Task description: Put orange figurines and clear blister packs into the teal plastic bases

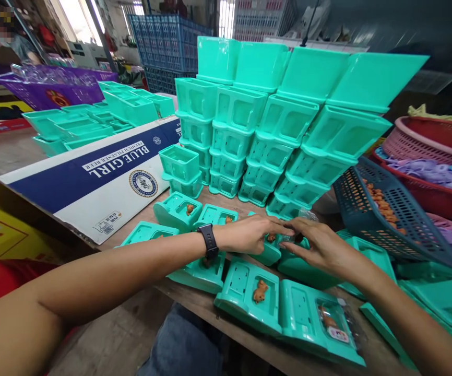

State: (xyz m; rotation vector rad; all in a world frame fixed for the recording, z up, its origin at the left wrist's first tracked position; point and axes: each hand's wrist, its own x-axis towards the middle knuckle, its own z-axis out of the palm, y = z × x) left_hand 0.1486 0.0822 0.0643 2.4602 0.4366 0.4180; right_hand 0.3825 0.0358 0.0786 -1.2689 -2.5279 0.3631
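My left hand (251,233), with a black band (207,240) on the wrist, reaches over a teal plastic box with its fingers bent together; what they hold is hidden. My right hand (318,245) meets it fingertip to fingertip, thumb and fingers closed around a small clear plastic cover (284,240). Just below the fingers, a brown animal figurine (272,237) lies in the box's recess. Nearer to me, one teal box (249,295) holds an uncovered brown figurine (261,291). The teal box beside it (298,313) has a clear cover with a sticker (337,334) over its figurine.
Tall stacks of teal boxes (232,133) stand behind my hands. To the left is a white and blue beer carton (132,177), with more teal boxes (81,122) beyond. A blue-grey basket of brown figurines (417,235) leans at right, beside red tubs (425,193) of purple pieces.
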